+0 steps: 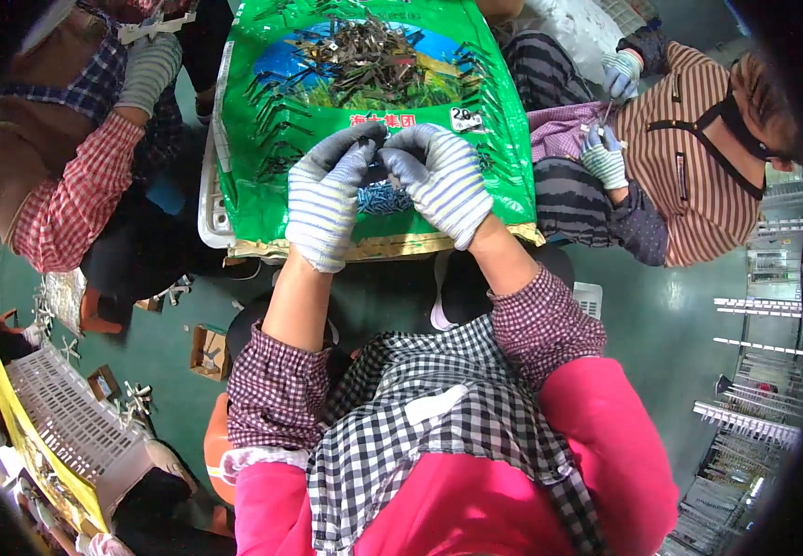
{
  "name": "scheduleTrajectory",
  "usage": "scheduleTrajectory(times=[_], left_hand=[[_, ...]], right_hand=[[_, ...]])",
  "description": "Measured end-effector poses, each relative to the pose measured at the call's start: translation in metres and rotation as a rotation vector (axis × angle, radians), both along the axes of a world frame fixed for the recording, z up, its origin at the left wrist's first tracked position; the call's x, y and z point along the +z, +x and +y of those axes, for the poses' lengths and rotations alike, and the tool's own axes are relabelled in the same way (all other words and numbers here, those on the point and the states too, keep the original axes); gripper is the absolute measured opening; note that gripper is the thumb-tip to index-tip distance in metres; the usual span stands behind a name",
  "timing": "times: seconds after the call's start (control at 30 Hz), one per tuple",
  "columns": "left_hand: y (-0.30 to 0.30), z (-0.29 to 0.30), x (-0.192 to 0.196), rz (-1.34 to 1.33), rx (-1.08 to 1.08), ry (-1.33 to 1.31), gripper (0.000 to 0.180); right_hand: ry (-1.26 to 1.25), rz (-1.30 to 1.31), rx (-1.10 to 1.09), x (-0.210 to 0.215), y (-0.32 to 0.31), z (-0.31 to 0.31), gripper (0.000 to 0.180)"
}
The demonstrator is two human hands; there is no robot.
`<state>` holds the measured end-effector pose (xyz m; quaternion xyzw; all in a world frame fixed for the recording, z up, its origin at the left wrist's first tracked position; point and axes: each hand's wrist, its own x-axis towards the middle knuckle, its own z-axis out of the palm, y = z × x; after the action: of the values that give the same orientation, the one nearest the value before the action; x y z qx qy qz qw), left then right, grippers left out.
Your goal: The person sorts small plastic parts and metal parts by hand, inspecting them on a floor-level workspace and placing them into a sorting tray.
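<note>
Both my hands, in striped gloves with grey fingertips, meet over a green sack (327,222) spread flat before me. Between the fingers of my left hand (322,204) is a small dark metal part (371,146), mostly covered by the glove. My right hand (443,181) is pinched close beside it, and what lies in its fingertips is hidden. Just below the fingertips sits a small pile of blue screws (383,198). Farther off lies a heap of loose dark metal parts (369,60). Rows of similar dark pieces (276,120) line the sack's left and right sides.
A white crate rim (213,208) shows beneath the sack's left edge. Gloved co-workers sit on both sides, one co-worker's hand (602,157) at the right. A cardboard box (208,352) stands on the floor, near a white basket (72,408) at lower left.
</note>
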<state>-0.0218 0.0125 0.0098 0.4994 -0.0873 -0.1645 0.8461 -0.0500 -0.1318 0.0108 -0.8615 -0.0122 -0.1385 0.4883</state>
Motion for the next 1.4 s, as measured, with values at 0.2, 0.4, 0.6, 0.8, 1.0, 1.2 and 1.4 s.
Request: scheduleTrajectory(times=[0.2,0.4,0.6,0.8,1.0,1.2,1.4], left_hand=[[0.001,-0.004,0.001,-0.032,-0.021,0.019,0.027],[-0.002,-0.009,-0.006,-0.114,0.075,0.128,0.025],[-0.003,-0.005,-0.001,-0.245,0.076,0.107,0.027],[-0.003,0.005,0.005,-0.231,0.18,-0.04,0.028],[0.001,0.01,0.018,-0.075,0.332,-0.063,0.04],[-0.018,0.012,0.031,-0.323,0.288,0.122,0.029],[-0.026,0.012,0.034,-0.361,0.254,0.125,0.022]], right_hand=[[-0.023,-0.001,0.024,0.001,0.004,-0.005,0.008],[-0.181,0.012,-0.062,-0.002,0.015,0.003,0.013],[0.087,0.014,-0.021,-0.004,0.017,0.004,0.016],[-0.089,-0.076,0.069,0.01,0.029,0.015,0.015],[0.042,-0.06,0.119,0.017,0.069,0.008,0.011],[-0.169,0.008,0.21,0.01,0.121,-0.003,0.011],[-0.808,0.137,0.227,0.014,0.185,0.04,0.026]])
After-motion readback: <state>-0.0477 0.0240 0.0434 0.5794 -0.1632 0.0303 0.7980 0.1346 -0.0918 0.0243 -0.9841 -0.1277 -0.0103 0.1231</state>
